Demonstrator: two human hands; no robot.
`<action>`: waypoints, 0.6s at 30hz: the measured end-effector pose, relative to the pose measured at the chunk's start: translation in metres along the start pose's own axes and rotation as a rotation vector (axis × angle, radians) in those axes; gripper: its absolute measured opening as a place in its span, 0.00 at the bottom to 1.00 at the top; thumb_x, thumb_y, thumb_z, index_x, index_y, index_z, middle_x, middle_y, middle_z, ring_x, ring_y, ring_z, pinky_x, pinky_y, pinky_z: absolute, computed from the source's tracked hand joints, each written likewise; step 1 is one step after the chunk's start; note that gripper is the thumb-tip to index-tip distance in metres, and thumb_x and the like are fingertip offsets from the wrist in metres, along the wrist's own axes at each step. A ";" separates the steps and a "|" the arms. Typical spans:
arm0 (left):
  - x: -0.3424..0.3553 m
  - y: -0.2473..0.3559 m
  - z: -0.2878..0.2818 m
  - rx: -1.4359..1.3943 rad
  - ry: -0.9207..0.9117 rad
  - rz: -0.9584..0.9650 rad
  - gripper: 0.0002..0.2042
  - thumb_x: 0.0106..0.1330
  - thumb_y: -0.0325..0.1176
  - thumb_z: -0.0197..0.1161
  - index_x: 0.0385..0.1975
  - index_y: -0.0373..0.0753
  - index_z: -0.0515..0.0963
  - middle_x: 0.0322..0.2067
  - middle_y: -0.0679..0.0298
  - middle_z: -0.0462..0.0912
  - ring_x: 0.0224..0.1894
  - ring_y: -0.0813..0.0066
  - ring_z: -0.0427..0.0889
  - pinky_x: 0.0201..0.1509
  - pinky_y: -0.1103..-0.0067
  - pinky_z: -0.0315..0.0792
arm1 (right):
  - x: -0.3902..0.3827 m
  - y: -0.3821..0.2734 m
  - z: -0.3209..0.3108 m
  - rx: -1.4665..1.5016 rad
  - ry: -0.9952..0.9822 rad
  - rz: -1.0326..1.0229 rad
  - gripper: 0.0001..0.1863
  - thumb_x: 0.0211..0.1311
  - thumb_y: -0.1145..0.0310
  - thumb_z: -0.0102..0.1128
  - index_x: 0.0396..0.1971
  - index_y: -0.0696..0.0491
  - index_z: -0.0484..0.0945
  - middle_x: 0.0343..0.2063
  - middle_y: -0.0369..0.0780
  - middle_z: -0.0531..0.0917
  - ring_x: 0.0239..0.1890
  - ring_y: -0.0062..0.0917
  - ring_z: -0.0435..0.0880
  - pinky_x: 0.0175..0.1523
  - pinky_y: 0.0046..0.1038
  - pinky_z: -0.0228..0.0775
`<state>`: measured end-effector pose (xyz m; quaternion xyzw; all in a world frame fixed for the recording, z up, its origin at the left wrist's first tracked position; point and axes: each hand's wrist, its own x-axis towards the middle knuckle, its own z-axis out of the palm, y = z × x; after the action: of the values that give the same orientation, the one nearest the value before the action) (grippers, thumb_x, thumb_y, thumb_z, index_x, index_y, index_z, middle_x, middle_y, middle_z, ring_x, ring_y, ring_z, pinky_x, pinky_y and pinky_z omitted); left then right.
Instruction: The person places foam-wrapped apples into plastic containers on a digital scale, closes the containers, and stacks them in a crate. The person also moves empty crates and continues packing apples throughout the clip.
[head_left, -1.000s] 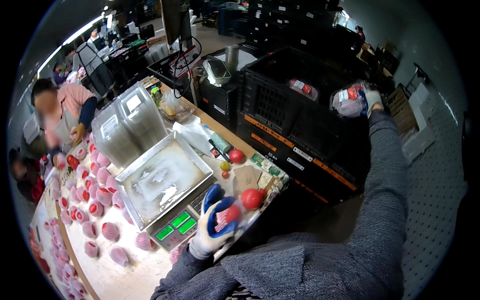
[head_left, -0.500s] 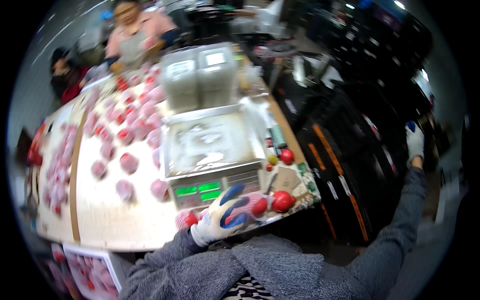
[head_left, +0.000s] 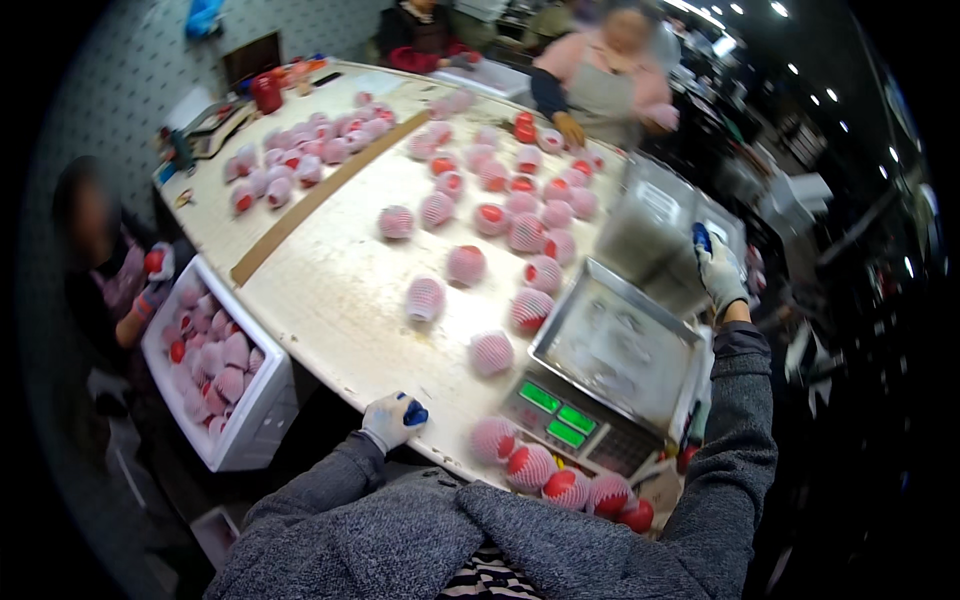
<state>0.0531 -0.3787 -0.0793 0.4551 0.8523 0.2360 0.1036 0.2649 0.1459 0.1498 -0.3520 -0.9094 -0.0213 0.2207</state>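
Pale labels (head_left: 657,198) on stacked clear containers (head_left: 638,240), print too small to read. Three green-lit displays (head_left: 577,419) on scale (head_left: 622,345) (digits too blurred to trust). Containers boxy, see-through, in tall side-by-side stacks just beyond scale. Right hand (head_left: 720,272), in white glove with blue fingers, stretched out at right stack; cannot tell whether grasping or only touching. Left hand (head_left: 391,422), gloved alike, fingers curled, at near edge of table (head_left: 345,310); cannot tell whether clenched on anything. Round red fruit (head_left: 465,265) in pinkish foam nets, scattered over table, row of more beside scale
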 end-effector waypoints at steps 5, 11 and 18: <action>-0.005 -0.010 0.020 0.081 0.154 0.076 0.11 0.51 0.44 0.65 0.22 0.43 0.76 0.25 0.60 0.76 0.27 0.59 0.79 0.32 0.66 0.73 | 0.078 0.025 0.069 -0.157 -0.294 0.152 0.20 0.63 0.57 0.47 0.48 0.52 0.75 0.44 0.53 0.78 0.49 0.49 0.74 0.58 0.42 0.61; -0.003 -0.007 0.016 0.076 0.077 0.034 0.12 0.52 0.45 0.63 0.23 0.43 0.75 0.26 0.60 0.76 0.29 0.59 0.79 0.34 0.66 0.73 | 0.079 0.059 0.103 -0.196 -0.028 0.122 0.15 0.59 0.58 0.52 0.39 0.51 0.81 0.41 0.50 0.80 0.46 0.48 0.77 0.51 0.42 0.67; -0.003 -0.006 0.016 0.089 0.105 0.053 0.11 0.51 0.44 0.63 0.23 0.43 0.75 0.27 0.60 0.76 0.30 0.59 0.79 0.35 0.67 0.72 | 0.083 0.104 0.127 0.921 0.369 0.407 0.14 0.60 0.71 0.48 0.41 0.63 0.77 0.38 0.45 0.82 0.39 0.34 0.80 0.49 0.34 0.69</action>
<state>0.0568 -0.3792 -0.0961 0.4684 0.8539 0.2243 0.0321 0.2292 0.3012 0.0578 -0.3781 -0.6842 0.3618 0.5080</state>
